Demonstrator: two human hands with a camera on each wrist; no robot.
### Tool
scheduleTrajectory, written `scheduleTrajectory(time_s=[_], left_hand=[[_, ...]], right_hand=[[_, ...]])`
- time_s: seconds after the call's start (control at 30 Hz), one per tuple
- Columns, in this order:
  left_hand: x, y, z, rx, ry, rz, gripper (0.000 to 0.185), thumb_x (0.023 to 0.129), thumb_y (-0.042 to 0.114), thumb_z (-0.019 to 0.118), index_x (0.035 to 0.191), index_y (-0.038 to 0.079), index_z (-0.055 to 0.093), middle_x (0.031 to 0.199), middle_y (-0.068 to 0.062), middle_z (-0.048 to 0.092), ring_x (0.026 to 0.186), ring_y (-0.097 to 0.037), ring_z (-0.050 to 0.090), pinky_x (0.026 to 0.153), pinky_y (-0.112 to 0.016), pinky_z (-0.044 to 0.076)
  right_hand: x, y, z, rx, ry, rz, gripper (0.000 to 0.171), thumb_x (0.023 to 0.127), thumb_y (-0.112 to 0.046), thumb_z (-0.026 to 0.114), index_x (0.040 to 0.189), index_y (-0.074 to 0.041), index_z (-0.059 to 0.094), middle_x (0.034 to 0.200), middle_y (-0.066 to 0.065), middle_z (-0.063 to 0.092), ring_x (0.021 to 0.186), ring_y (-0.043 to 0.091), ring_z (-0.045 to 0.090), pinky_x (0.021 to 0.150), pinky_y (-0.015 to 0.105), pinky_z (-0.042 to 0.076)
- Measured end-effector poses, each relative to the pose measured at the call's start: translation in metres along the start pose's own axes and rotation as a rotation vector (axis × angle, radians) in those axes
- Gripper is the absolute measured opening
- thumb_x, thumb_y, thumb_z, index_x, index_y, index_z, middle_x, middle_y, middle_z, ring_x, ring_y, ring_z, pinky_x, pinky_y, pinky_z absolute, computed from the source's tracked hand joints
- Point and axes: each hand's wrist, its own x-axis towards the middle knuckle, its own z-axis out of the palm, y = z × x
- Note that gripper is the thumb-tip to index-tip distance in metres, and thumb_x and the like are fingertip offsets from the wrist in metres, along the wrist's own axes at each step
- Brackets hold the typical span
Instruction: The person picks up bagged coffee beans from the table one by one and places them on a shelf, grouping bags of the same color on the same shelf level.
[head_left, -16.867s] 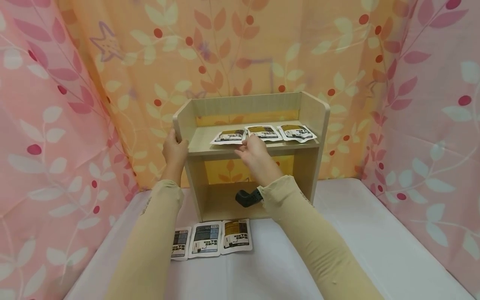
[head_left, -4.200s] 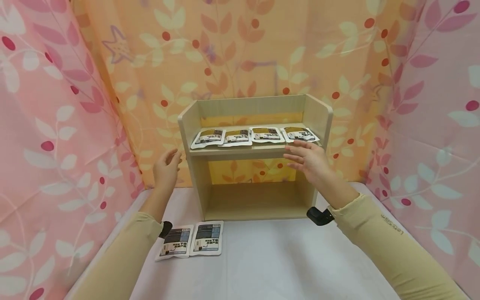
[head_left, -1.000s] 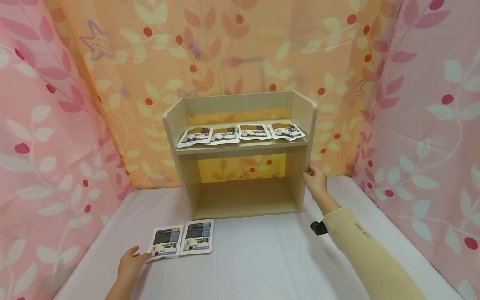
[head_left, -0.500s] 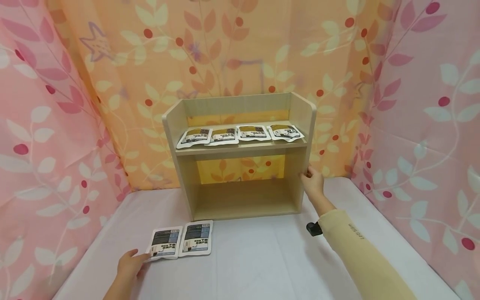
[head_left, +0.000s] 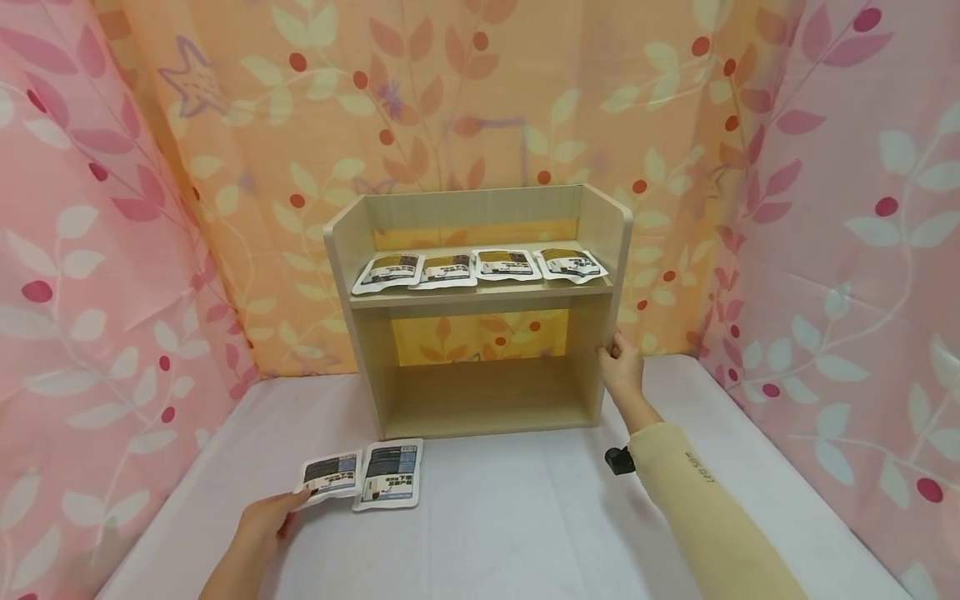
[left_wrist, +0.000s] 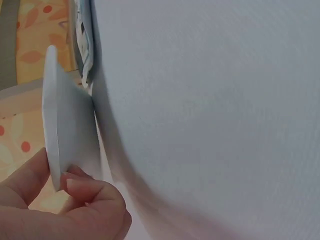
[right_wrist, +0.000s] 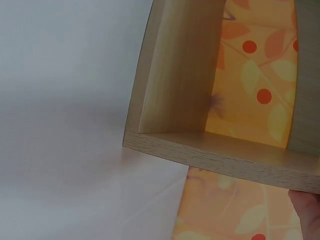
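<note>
My left hand pinches the near left corner of a flat white pouch with a black and blue label. This pouch is tilted, its near edge raised off the table; the left wrist view shows its pale back between thumb and fingers. Right beside it lies a second blue-labelled pouch, flat on the table. My right hand grips the front edge of the right side panel of a small wooden shelf. Only a fingertip of that hand shows in the right wrist view, against the panel.
Several gold-labelled pouches lie in a row on the shelf's upper board. The shelf stands on a white-covered table, with patterned curtains behind and at both sides. A black wrist camera hangs below my right sleeve.
Earlier, a gold-labelled pouch moved from the table to the shelf row. Within the last half second, my left hand has raised the near edge of the left pouch. My right hand stays at the panel.
</note>
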Motion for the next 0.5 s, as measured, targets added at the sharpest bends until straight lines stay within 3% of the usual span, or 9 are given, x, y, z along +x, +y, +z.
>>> scheduleTrajectory(time_s=[0.13, 0.27, 0.4, 0.5], left_hand=[[-0.0017, 0.0045, 0.0055, -0.057, -0.004, -0.066, 0.041, 0.083, 0.001, 0.069, 0.113, -0.019, 0.050, 0.068, -0.001, 0.053, 0.062, -0.012, 0.048, 0.054, -0.023, 0.045], [-0.0052, 0.0055, 0.0064, -0.104, -0.046, -0.105, 0.052, 0.089, -0.001, 0.063, 0.130, -0.020, 0.037, 0.071, -0.003, 0.056, 0.064, -0.013, 0.056, 0.061, -0.026, 0.052], [-0.0078, 0.0057, 0.0029, -0.214, -0.161, -0.123, 0.056, 0.094, -0.003, 0.056, 0.137, -0.021, 0.026, 0.072, -0.003, 0.061, 0.066, -0.014, 0.064, 0.071, -0.028, 0.056], [-0.0099, 0.0072, 0.0028, -0.262, -0.192, -0.139, 0.057, 0.095, -0.002, 0.054, 0.139, -0.020, 0.024, 0.070, -0.003, 0.062, 0.067, -0.014, 0.066, 0.073, -0.029, 0.055]], right_hand=[[0.0008, 0.0010, -0.0004, 0.016, -0.010, 0.017, 0.022, 0.085, 0.009, 0.057, 0.106, 0.010, 0.063, 0.096, 0.032, 0.066, 0.087, 0.032, 0.065, 0.062, 0.013, 0.044], [0.0016, 0.0002, -0.0006, 0.025, -0.028, 0.027, 0.025, 0.086, 0.009, 0.057, 0.110, 0.011, 0.062, 0.100, 0.033, 0.065, 0.094, 0.037, 0.064, 0.067, 0.017, 0.047], [0.0005, -0.0009, -0.0003, 0.014, -0.022, 0.021, 0.022, 0.085, 0.009, 0.058, 0.106, 0.012, 0.063, 0.097, 0.034, 0.065, 0.091, 0.037, 0.064, 0.067, 0.019, 0.048], [0.0004, -0.0009, -0.0015, 0.003, -0.018, 0.016, 0.020, 0.085, 0.009, 0.059, 0.104, 0.013, 0.063, 0.096, 0.033, 0.066, 0.089, 0.036, 0.064, 0.068, 0.022, 0.049]])
